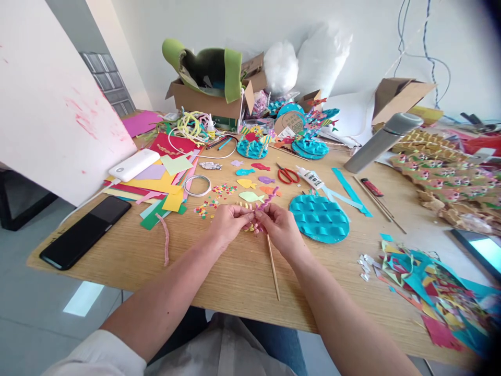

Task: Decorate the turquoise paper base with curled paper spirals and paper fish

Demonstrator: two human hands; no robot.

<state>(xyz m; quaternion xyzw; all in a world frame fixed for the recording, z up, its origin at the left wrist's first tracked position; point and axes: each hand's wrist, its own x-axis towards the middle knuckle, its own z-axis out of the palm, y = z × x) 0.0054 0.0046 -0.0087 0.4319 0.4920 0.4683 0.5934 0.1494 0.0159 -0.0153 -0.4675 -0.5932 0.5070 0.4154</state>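
My left hand (231, 223) and my right hand (282, 227) are close together over the near middle of the table, fingers pinched. Both grip a curly purple pipe cleaner (270, 198), whose free end sticks up past my right fingers. Small pink and yellow curled pieces (254, 227) lie just under and behind my fingertips, partly hidden. A thin wooden stick (273, 269) lies below my right hand, its upper end covered. Beyond my hands are paper fish, among them a light green fish (251, 197) and a yellow fish (246, 184). Right of my right hand sits a round blue woven paper piece (319, 218).
Red scissors (287, 175), a glue bottle (311, 177) and a roll of tape (197, 186) lie farther back. Left are coloured paper sheets (172, 175), a black phone (85, 232) and a pink pipe cleaner (164, 240). Paper scraps (434, 287) heap up right; a grey flask (381, 143) stands behind.
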